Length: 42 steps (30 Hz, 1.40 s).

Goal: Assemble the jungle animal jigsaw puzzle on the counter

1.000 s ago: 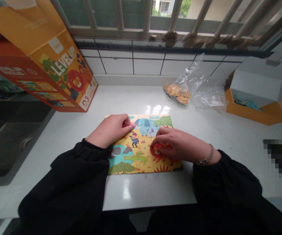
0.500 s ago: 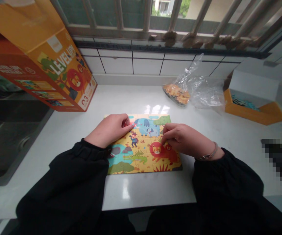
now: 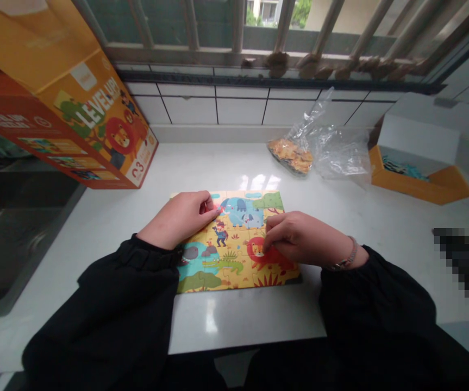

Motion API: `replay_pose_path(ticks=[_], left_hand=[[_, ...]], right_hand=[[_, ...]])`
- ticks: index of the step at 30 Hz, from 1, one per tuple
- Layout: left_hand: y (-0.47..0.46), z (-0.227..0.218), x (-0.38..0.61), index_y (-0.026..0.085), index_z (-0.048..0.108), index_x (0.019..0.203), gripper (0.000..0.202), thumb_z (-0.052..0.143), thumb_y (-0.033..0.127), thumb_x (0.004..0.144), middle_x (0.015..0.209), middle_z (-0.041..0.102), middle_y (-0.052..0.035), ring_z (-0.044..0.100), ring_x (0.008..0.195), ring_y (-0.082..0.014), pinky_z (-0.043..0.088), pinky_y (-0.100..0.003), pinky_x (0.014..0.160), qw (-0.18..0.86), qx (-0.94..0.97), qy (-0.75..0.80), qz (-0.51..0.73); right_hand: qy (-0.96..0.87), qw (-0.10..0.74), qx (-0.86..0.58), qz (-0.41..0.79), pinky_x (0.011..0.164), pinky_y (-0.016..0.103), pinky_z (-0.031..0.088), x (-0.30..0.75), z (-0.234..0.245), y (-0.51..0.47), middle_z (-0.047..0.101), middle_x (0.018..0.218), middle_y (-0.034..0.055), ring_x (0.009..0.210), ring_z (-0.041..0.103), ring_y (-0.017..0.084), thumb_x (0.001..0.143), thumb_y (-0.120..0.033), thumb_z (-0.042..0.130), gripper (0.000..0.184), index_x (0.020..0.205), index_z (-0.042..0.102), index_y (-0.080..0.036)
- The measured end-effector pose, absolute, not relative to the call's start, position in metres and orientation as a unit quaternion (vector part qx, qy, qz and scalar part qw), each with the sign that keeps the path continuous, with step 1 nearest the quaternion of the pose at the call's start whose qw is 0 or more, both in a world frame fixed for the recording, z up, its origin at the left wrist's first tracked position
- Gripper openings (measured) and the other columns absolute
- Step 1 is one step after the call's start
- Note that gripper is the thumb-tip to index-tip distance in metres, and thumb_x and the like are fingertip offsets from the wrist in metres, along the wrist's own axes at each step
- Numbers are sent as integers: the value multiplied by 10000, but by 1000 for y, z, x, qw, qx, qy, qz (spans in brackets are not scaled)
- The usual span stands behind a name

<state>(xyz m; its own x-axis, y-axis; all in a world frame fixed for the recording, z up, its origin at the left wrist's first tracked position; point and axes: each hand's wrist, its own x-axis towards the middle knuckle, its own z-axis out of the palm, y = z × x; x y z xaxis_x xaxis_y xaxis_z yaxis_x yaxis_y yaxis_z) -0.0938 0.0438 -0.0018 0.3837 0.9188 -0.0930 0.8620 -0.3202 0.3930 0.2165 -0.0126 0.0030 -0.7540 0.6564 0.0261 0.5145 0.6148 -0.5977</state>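
A jigsaw puzzle (image 3: 234,266) with elephants, a red lion, a crocodile and a figure in a hat lies on the counter, its pieces joined in a rectangle. Over its upper left part is my left hand (image 3: 183,217), fingers curled, thumb tip beside a small red patch of the picture. My right hand (image 3: 295,236) bends over the right side, closed, with its fingertips down at the lion's face. Whether either hand has a loose piece between its fingers is hidden. The puzzle's upper left corner area and part of its right edge are covered by the hands.
A tall orange puzzle box (image 3: 116,125) stands open at the left, beside a dark sink (image 3: 10,233). Along the back lie a clear plastic bag (image 3: 340,157) with orange pieces (image 3: 293,155). An open orange-and-white box (image 3: 417,187) holding blue pieces (image 3: 405,168) is at right.
My right hand has moved slightly down and left over the puzzle, its fingertips now at the lion's face. The left hand stays in place on the puzzle. The whole view has shifted a little.
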Motion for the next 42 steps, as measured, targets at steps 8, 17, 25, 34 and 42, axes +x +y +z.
replay_pose_path(ticks=[8,17,25,34,42], left_hand=[[40,6,-85,225,642,871,349,604,518,1056,869,725,-72,633,769,-242,430,-370,704,133,824,549,39],[-92,-32,-45,329,488,1688,757,603,677,1026,1812,391,-132,353,1662,-445,342,-688,1316,72,873,481,20],[-101,-34,-57,375,387,1763,722,515,636,1101,1875,212,-57,270,1714,-425,262,-736,1351,81,873,480,-26],[-29,-30,-55,305,422,1749,640,424,551,1158,1857,283,-114,278,1712,-413,266,-726,1341,59,873,484,-9],[37,-34,-60,302,421,1743,651,379,582,1157,1854,304,-114,272,1719,-368,206,-679,1369,81,859,504,34]], right_hand=[[-880,213,-375,199,736,286,485,222,3,-11,767,928,38,802,677,153,926,-43,560,375,965,878,-238],[-814,261,-503,126,767,309,493,245,-14,10,782,904,47,804,697,177,928,-71,554,351,880,867,-221],[-799,269,-522,131,813,329,521,246,-24,14,809,929,56,848,723,199,930,-110,551,325,893,856,-218],[-714,374,-584,99,920,391,569,254,-36,31,753,1139,116,928,696,235,906,-149,545,348,1125,813,-184],[-569,436,-695,50,1034,474,547,275,-65,69,694,1196,179,972,641,282,936,-312,577,404,1291,688,-154]])
